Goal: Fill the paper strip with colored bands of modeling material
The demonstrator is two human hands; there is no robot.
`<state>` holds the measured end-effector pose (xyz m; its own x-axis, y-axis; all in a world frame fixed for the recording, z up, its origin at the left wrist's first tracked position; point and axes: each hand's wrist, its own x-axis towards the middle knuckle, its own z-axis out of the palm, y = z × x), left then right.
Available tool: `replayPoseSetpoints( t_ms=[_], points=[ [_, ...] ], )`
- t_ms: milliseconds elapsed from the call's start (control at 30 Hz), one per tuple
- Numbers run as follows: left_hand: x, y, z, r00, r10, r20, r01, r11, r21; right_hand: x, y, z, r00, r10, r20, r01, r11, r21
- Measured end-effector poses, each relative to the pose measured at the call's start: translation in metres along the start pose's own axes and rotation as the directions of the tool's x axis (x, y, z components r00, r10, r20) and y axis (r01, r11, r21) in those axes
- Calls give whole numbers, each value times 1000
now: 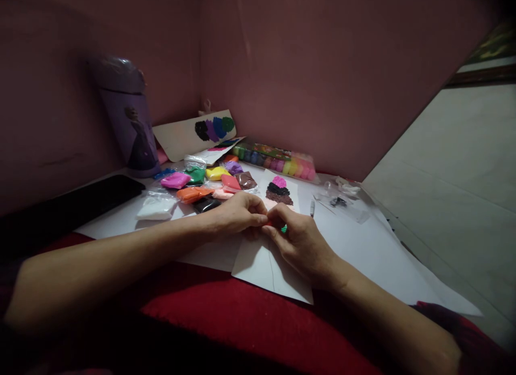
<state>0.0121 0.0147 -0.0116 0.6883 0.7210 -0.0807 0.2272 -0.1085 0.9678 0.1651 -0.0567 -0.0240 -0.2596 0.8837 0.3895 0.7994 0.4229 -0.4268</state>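
My left hand (237, 214) and my right hand (300, 235) meet fingertip to fingertip above a white card (262, 262). Between the pinched fingers shows a small bit of red-orange modelling clay (269, 222), mostly covered by them. On the card, pink clay (279, 181), black clay (278, 189) and brown clay (279, 198) lie pressed in textured patches one below another. A green patch (284, 228) peeks out beside my right fingers, and a thin drawn line runs down the card's lower part. Whatever else lies under my hands is hidden.
Bagged clay in several colours, such as the orange packet (193, 194) and white packet (157, 206), lies left. Behind stand a purple tumbler (133, 122), a painted card (181, 137) and a clear clay box (278, 160). A pen (312, 208) and plastic bag (355, 211) lie right.
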Motion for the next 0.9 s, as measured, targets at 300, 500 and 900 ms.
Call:
replayPoseSetpoints(
  t_ms=[300,500,900],
  points=[
    [1,-2,0,1000,10,11,-10,1000,-18,0,-1,-1,1000,-13,-5,13,1000,-12],
    [2,-3,-1,1000,4,5,-4,1000,-5,0,-1,-1,1000,3,7,-3,1000,-12],
    [3,-6,-3,999,22,38,-22,1000,-1,0,-1,-1,1000,-2,12,2,1000,-7]
  ],
)
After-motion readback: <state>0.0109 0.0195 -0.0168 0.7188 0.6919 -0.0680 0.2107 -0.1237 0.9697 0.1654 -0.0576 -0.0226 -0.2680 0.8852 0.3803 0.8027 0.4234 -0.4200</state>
